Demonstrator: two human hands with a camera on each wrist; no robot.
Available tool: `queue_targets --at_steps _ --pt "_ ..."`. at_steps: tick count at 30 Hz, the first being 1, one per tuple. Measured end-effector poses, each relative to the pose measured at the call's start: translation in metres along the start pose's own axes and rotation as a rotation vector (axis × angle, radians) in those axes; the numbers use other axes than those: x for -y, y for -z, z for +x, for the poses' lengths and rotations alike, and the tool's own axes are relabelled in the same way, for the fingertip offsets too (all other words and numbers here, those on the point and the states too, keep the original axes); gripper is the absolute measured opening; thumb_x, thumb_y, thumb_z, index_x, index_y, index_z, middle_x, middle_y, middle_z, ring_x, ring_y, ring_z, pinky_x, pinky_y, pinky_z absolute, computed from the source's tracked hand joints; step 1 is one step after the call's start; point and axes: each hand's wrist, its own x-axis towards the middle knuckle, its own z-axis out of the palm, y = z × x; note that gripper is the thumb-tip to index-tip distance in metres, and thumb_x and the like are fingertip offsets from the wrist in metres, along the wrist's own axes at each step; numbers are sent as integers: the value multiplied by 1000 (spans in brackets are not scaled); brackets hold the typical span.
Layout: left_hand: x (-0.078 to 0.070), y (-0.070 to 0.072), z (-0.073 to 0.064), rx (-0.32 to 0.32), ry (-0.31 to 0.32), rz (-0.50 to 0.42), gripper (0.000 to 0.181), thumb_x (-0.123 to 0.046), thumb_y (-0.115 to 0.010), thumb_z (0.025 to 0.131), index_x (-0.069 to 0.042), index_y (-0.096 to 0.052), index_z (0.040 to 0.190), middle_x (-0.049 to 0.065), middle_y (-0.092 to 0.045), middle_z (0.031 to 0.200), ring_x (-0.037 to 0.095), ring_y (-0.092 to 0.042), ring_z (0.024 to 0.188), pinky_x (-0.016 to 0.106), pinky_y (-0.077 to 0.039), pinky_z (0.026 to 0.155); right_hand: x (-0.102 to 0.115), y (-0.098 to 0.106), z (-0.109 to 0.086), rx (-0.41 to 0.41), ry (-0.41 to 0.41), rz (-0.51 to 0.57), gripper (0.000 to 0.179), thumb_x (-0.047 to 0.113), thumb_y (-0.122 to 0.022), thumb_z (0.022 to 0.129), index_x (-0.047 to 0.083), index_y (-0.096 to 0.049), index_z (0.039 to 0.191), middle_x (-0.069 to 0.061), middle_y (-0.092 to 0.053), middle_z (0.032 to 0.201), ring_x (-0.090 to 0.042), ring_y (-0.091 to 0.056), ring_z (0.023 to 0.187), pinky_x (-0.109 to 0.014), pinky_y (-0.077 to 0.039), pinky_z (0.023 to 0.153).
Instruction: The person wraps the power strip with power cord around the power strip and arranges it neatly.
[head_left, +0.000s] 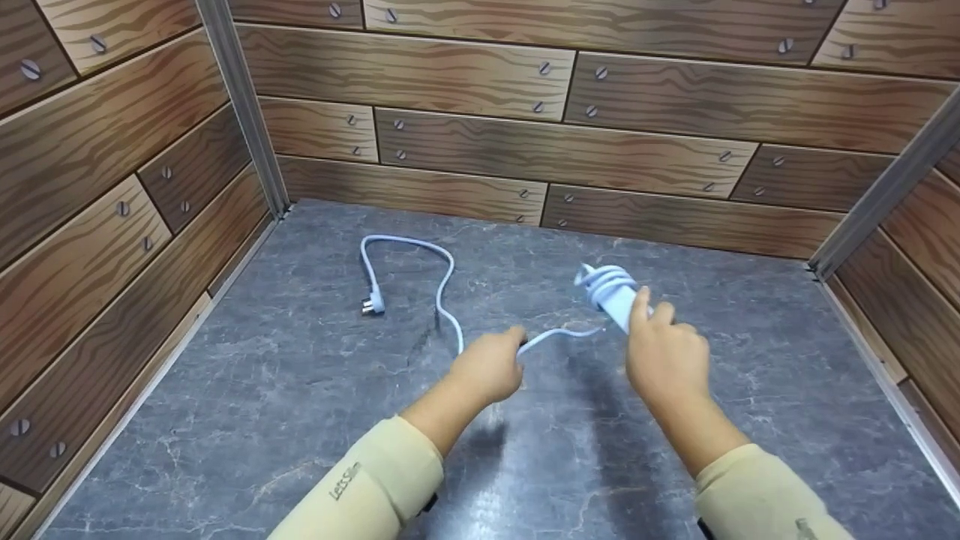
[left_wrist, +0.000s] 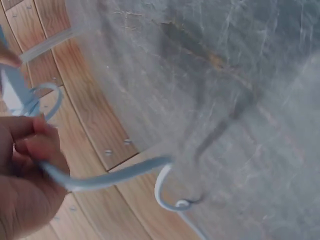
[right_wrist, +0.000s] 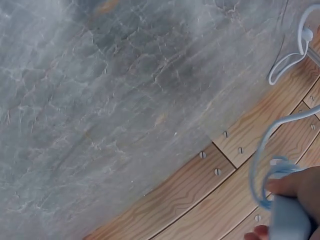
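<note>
A light blue power strip [head_left: 619,306] with several turns of its own cord round its far end is gripped by my right hand [head_left: 670,360], raised over the table at the right. My left hand [head_left: 487,367] holds the cord [head_left: 448,285] between curled fingers, seen closely in the left wrist view, where the cord [left_wrist: 110,179] runs out of the fist. A short slack length spans the two hands. Beyond the left hand, the free cord bends in a loop on the table and ends in a plug [head_left: 375,302] with metal prongs. In the right wrist view the strip's pale body [right_wrist: 290,220] shows under the thumb.
The dark grey marbled table [head_left: 300,375] is enclosed by wood-patterned panels [head_left: 465,135] at the back and both sides. Metal posts [head_left: 247,112] stand at the back corners. Shadows of the arms fall on the tabletop.
</note>
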Motion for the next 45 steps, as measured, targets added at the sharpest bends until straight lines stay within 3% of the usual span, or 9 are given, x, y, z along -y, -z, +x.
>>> queue_targets --at_steps 5,9,17,21,25,30,34,39,45 --pt "-6 13 -2 -131 -28 145 17 -21 -59 87 -17 -61 104 -1 -66 90 17 -63 81 35 -50 63 -9 -3 -2 95 -38 10 55 0 -54 79 -5 -39 132 -28 -50 84 -36 -51 50 -43 -41 39" --pt "-8 23 -2 -176 -81 221 11 -27 -58 89 -18 -64 89 -4 -64 83 15 -62 77 34 -49 62 -12 -5 -4 179 -39 23 57 0 -54 78 -7 -36 133 -30 -51 87 -35 -51 50 -43 -42 39" --pt "-26 43 -10 -239 -283 384 22 -34 -50 93 -17 -57 80 -5 -59 75 15 -60 69 32 -48 56 -8 -13 -8 240 -32 7 54 2 -51 80 -9 -37 132 -28 -51 81 -35 -52 51 -44 -42 40" --pt "-38 52 -12 -346 -404 480 21 -35 -50 92 -17 -58 84 -6 -60 78 15 -61 68 31 -48 56 -3 -15 -13 237 73 -37 50 7 -54 80 -2 -46 128 -24 -56 84 -36 -54 57 -43 -43 44" --pt "-40 62 -5 -378 -444 556 22 -37 -52 91 -18 -61 89 -6 -60 82 14 -60 71 28 -50 60 -2 -14 -15 240 227 -92 45 10 -56 80 7 -53 125 -17 -60 91 -35 -55 66 -45 -45 53" --pt "-24 72 4 -420 -581 640 21 -37 -54 89 -18 -63 89 -4 -58 80 15 -57 70 27 -48 61 -8 -11 -17 151 423 -81 39 11 -66 71 7 -57 109 -10 -62 89 -30 -57 70 -41 -42 55" --pt "-5 78 10 -450 -691 689 18 -35 -55 87 -20 -65 86 -4 -55 78 16 -56 69 28 -47 58 -18 -11 -17 120 550 -11 48 21 -78 63 14 -57 106 -3 -63 92 -27 -58 76 -39 -42 58" --pt "10 82 16 -470 -739 716 17 -35 -56 87 -21 -66 84 -3 -53 76 16 -56 68 29 -47 57 -24 -8 -17 166 695 59 60 29 -82 59 22 -57 113 1 -64 99 -24 -59 86 -39 -41 65" --pt "20 83 23 -444 -711 690 18 -36 -57 85 -22 -68 88 -2 -55 76 17 -56 68 30 -48 60 -19 4 -16 136 827 112 58 32 -80 60 24 -58 113 4 -64 101 -22 -58 88 -41 -40 72"
